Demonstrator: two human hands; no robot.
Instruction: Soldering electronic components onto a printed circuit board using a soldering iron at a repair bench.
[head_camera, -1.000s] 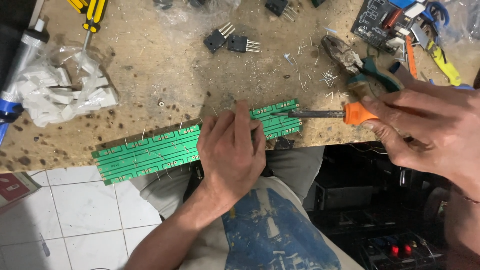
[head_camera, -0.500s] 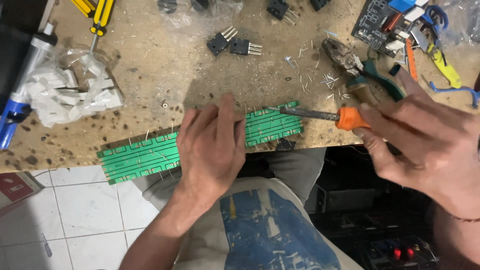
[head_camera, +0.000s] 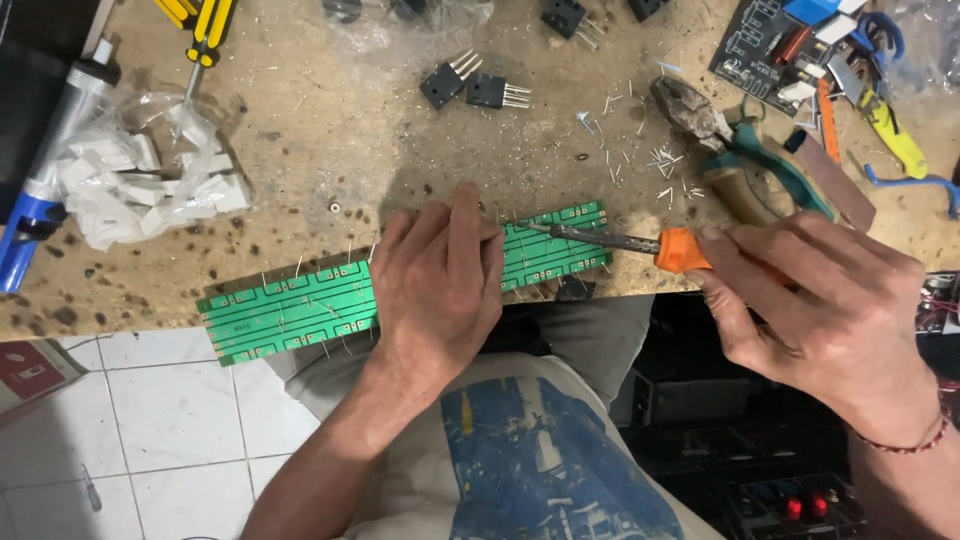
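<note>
We press our left hand (head_camera: 437, 283) flat on the long green circuit board (head_camera: 290, 310), fingers together and stretched over its middle, pinning it to the front edge of the bench (head_camera: 330, 150). Our right hand (head_camera: 820, 310) closes its grip around the orange handle of the soldering iron (head_camera: 610, 240), whose metal tip touches the board just right of the left hand's fingertips. Beyond the board's right end lie pliers (head_camera: 720, 140); beyond its left end sits a bag of white parts (head_camera: 140, 185).

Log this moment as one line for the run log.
left hand: pressing green circuit board flat | right hand: holding orange-handled soldering iron, tip on board | surface: workbench edge
</note>
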